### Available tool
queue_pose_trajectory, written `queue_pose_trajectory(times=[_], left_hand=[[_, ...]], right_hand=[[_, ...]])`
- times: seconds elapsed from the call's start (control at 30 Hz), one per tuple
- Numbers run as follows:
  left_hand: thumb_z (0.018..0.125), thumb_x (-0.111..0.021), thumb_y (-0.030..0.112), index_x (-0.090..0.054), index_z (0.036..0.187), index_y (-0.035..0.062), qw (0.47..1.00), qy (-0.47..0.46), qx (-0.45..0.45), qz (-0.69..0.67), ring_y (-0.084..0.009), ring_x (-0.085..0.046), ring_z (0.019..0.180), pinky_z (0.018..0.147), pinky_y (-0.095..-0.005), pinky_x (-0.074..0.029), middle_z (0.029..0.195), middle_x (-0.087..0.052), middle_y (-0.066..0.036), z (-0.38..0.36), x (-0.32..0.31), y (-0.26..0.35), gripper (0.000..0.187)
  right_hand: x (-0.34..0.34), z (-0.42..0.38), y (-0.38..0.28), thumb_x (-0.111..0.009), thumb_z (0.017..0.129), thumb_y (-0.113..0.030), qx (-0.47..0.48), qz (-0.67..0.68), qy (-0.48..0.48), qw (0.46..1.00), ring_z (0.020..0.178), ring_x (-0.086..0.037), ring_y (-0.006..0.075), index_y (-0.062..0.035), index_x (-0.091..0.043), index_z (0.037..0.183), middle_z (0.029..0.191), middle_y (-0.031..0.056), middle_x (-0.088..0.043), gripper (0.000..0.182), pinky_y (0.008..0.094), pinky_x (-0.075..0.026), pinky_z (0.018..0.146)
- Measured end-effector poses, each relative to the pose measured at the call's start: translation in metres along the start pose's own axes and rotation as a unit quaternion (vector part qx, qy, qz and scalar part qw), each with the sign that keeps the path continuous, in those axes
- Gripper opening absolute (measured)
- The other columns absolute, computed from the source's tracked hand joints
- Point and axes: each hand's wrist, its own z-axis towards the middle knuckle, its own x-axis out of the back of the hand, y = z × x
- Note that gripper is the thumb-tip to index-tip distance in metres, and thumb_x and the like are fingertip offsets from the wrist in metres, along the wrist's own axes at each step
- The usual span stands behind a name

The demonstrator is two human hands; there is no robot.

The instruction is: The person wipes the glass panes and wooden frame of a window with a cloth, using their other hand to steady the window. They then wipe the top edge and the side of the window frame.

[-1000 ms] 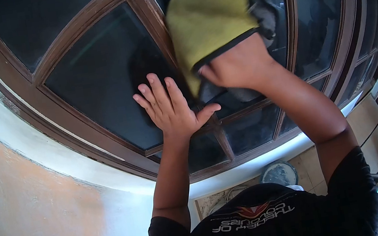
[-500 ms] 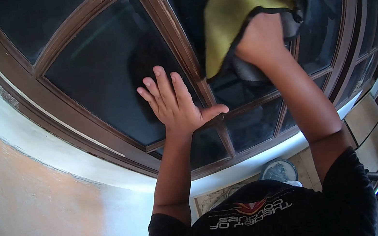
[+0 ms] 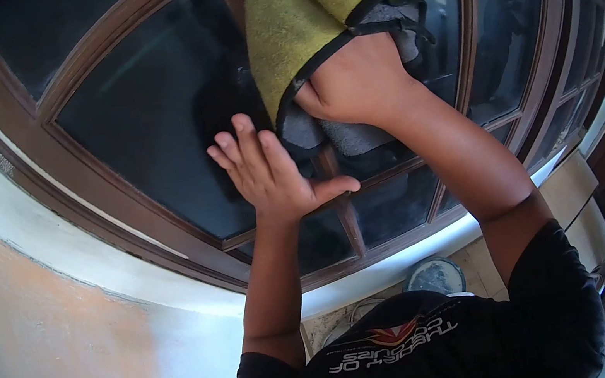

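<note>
My left hand [image 3: 267, 178] lies with fingers spread against the dark glass pane [image 3: 142, 111], its thumb reaching over the brown wooden window frame [image 3: 8, 100]. To its right and higher up, my right hand [image 3: 365, 82] grips a yellow-green cloth [image 3: 301, 21] with a grey underside and black edging. The cloth drapes over the fingers and hides them. It lies over the glass and covers part of the upright wooden bar between the panes.
A white ledge [image 3: 178, 295] and an orange-stained wall [image 3: 35, 284] run below the window at left. Down on the floor stands a round bucket [image 3: 434, 276]. Cardboard [image 3: 587, 228] leans at the lower right. A dark figure is reflected in the right pane [image 3: 503, 41].
My right hand has swept the cloth left and slightly down across the glass, nearer my left hand. My left hand stays spread in about the same place; the view has shifted slightly.
</note>
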Motion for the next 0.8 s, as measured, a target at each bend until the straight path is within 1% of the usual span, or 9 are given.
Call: queue_pose_trajectory(times=[0.27,0.33,0.4,0.43,0.47,0.53,0.57,0.77,0.8], left_hand=[[0.072,-0.035,0.093,-0.008,0.154,-0.002,0.998,-0.05,-0.007,0.048,-0.0477,-0.009,0.147,0.116,-0.0601,-0.006,0.155,-0.017,-0.034,-0.001,0.004,-0.002,0.128],[0.07,-0.035,0.094,-0.009,0.154,-0.002,0.997,-0.047,-0.004,0.064,-0.0478,-0.01,0.147,0.116,-0.0606,-0.005,0.155,-0.018,-0.034,-0.002,0.003,-0.003,0.13],[0.067,-0.033,0.097,-0.018,0.152,-0.0039,0.998,-0.041,-0.022,0.038,-0.0467,-0.011,0.147,0.116,-0.0598,-0.005,0.154,-0.024,-0.033,0.001,0.004,0.0,0.133],[0.067,-0.033,0.097,-0.018,0.152,-0.0039,0.998,-0.041,-0.023,0.044,-0.0467,-0.011,0.147,0.116,-0.0598,-0.005,0.154,-0.024,-0.033,0.003,0.004,0.0,0.133],[0.065,-0.033,0.098,-0.018,0.152,-0.0041,0.998,-0.043,-0.019,0.032,-0.0467,-0.011,0.147,0.116,-0.06,-0.004,0.154,-0.024,-0.033,0.003,0.004,0.001,0.135],[0.063,-0.033,0.099,-0.019,0.152,-0.0042,0.998,-0.051,-0.015,0.025,-0.0468,-0.012,0.147,0.116,-0.0603,-0.004,0.154,-0.023,-0.032,0.002,0.004,0.001,0.137],[0.062,-0.033,0.099,-0.019,0.152,-0.0044,0.998,-0.055,-0.018,0.036,-0.0467,-0.011,0.147,0.116,-0.0606,-0.004,0.154,-0.023,-0.032,0.001,0.004,-0.001,0.138],[0.062,-0.034,0.099,-0.02,0.152,-0.0046,0.995,-0.076,-0.013,0.07,-0.0461,-0.01,0.148,0.116,-0.0611,-0.003,0.154,-0.023,-0.032,-0.002,0.004,-0.003,0.138],[0.062,-0.034,0.099,-0.021,0.152,-0.0046,0.994,-0.074,-0.017,0.075,-0.046,-0.009,0.148,0.115,-0.0612,-0.003,0.154,-0.023,-0.032,-0.002,0.003,-0.003,0.138]], right_hand=[[0.018,-0.015,0.046,-0.059,0.083,-0.049,0.03,-0.043,-0.021,0.998,0.049,-0.063,0.0267,-0.011,-0.071,0.069,0.055,0.0082,-0.061,0.042,0.0409,-0.051,0.048],[0.033,-0.017,0.063,-0.059,0.083,-0.051,-0.002,-0.052,-0.075,0.996,0.066,-0.069,0.0281,-0.0117,-0.075,0.083,0.074,0.0116,-0.07,0.042,0.0439,-0.055,0.061],[0.031,-0.025,0.084,-0.061,0.081,-0.053,0.038,-0.13,0.081,0.987,0.088,-0.07,0.0314,-0.0128,-0.074,0.102,0.1,0.0164,-0.07,0.047,0.0468,-0.055,0.077],[0.03,-0.032,0.087,-0.062,0.08,-0.052,-0.01,-0.124,0.045,0.991,0.111,-0.062,0.0366,-0.0128,-0.07,0.115,0.123,0.0188,-0.063,0.054,0.0517,-0.047,0.096],[0.031,-0.039,0.09,-0.062,0.08,-0.052,-0.011,-0.118,0.048,0.992,0.111,-0.062,0.0366,-0.0128,-0.07,0.115,0.123,0.0188,-0.063,0.054,0.0517,-0.047,0.096],[0.036,-0.048,0.09,-0.062,0.081,-0.049,-0.109,-0.125,-0.053,0.985,0.084,-0.069,0.0327,-0.0116,-0.069,0.114,0.101,0.0143,-0.07,0.05,0.0478,-0.056,0.072],[0.034,-0.053,0.096,-0.062,0.081,-0.047,-0.023,-0.17,0.026,0.985,0.11,-0.062,0.0395,-0.0111,-0.068,0.119,0.116,0.0201,-0.065,0.053,0.053,-0.046,0.097],[0.011,-0.129,0.069,-0.065,0.077,-0.04,0.045,0.013,-0.048,0.998,0.129,-0.047,0.0448,-0.0112,-0.062,0.129,0.135,0.0225,-0.054,0.06,0.0601,-0.024,0.113],[0.004,-0.147,0.066,-0.063,0.08,-0.039,0.102,-0.002,-0.084,0.991,0.123,-0.054,0.042,-0.0136,-0.062,0.128,0.127,0.0193,-0.061,0.055,0.0564,-0.033,0.109]])
